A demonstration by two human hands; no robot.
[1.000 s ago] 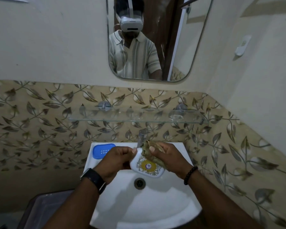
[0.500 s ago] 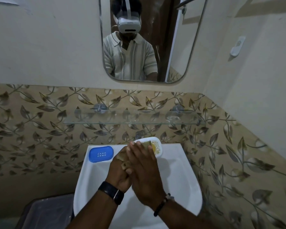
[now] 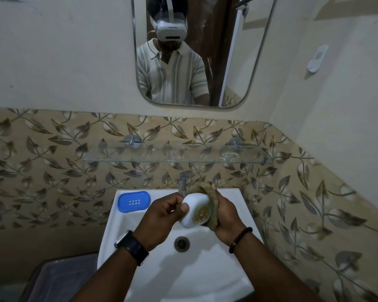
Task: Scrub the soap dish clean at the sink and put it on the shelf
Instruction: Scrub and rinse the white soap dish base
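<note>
The soap dish (image 3: 196, 211) is dropping back from the sink's (image 3: 205, 275) back edge, with the left hand (image 3: 164, 216) gripping it and the right hand (image 3: 226, 219) clutching the cloth (image 3: 205, 189) against it. Scrubbing is evidently continuing.

White soap dish (image 3: 194, 205) with yellow motif, tilted on edge above sink (image 3: 196, 271)

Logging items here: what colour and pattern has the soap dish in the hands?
White soap dish, with a round yellow motif inside; head view shows it.

Small home bathroom: white ceramic wall basin (image 3: 205, 280) with chrome tap (image 3: 184, 182), clear glass shelf (image 3: 153, 157), rounded wall mirror (image 3: 238, 62), beige leaf-patterned tiles (image 3: 42, 166).
</note>
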